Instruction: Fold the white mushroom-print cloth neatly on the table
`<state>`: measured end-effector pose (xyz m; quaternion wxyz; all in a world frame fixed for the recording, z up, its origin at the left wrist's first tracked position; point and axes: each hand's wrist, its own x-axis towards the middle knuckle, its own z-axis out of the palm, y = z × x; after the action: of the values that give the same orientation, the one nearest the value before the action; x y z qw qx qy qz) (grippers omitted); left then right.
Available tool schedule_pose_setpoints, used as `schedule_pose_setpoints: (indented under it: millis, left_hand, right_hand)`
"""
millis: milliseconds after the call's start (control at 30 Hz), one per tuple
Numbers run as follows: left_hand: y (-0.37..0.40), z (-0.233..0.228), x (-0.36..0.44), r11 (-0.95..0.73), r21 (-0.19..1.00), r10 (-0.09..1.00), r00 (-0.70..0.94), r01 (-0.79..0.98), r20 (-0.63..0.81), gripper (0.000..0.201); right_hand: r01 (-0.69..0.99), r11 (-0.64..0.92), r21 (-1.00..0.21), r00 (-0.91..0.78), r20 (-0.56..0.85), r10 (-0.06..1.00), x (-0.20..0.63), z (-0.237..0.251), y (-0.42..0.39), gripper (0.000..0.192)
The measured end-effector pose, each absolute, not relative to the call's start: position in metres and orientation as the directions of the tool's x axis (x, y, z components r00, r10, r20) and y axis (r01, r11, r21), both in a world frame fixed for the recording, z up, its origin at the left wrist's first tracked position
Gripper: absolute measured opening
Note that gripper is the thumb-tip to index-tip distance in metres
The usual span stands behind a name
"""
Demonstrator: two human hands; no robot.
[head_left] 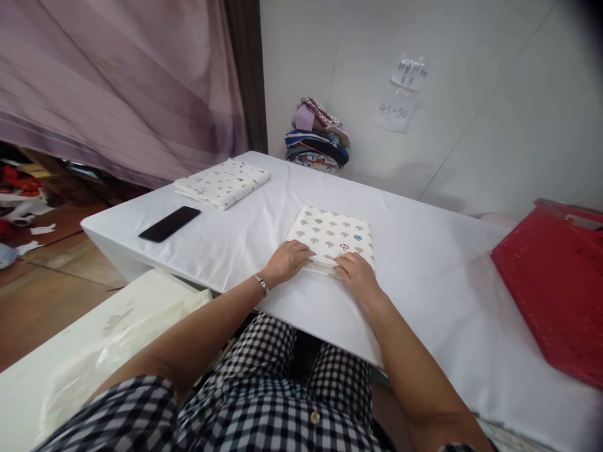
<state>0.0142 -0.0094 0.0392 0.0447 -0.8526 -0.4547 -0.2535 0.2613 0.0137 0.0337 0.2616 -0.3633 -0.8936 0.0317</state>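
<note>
Two hands lay on a folded mushroom-print cloth [332, 237] near the front edge of the white-covered table [424, 263]. The left hand [286, 261] rested palm-down on the cloth's near-left corner, fingers spread flat and clasping nothing. The right hand [357, 275] pressed on the near-right edge; its fingertips were curled at the fold, but whether they pinched the fabric could not be told.

Around it: a black phone [169, 223] lay face-down to the left, well apart from the cloth, and a second folded cloth [222, 182] of similar print sat beyond the phone near the table's far-left corner. A stack of coloured fabrics [316, 141] stood against the wall at the back. A red basket [556, 285] occupied the right side — partly cut off by the frame edge. Two paper notes [401, 94] were taped to the wall; one read "45-50", the other was too blurred to read. A purple curtain [117, 81] hung at the left.
</note>
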Motion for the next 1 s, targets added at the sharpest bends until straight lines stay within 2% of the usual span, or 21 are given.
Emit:
schedule_pose_setpoints:
  millis: [333, 567, 767, 1000]
  left_hand:
    - [-0.007, 0.036, 0.018, -0.549, 0.135, 0.749, 0.414, 0.825, 0.517, 0.025]
    - [-0.025, 0.034, 0.024, -0.532, 0.157, 0.709, 0.338, 0.832, 0.619, 0.022]
    - [-0.035, 0.032, 0.034, -0.57, 0.056, 0.718, 0.465, 0.819, 0.518, 0.025]
    - [-0.027, 0.03, 0.043, -0.483, -0.007, 0.762, 0.425, 0.875, 0.489, 0.023]
  right_hand:
    - [0.647, 0.731, -0.216, -0.578, 0.487, 0.655, 0.259, 0.032, 0.013, 0.021]
    - [0.658, 0.72, -0.222, -0.56, 0.495, 0.665, 0.257, 0.034, 0.012, 0.021]
    - [0.656, 0.719, -0.232, -0.549, 0.506, 0.665, 0.258, 0.032, 0.013, 0.021]
    - [0.649, 0.719, -0.248, -0.543, 0.512, 0.666, 0.258, 0.032, 0.012, 0.019]
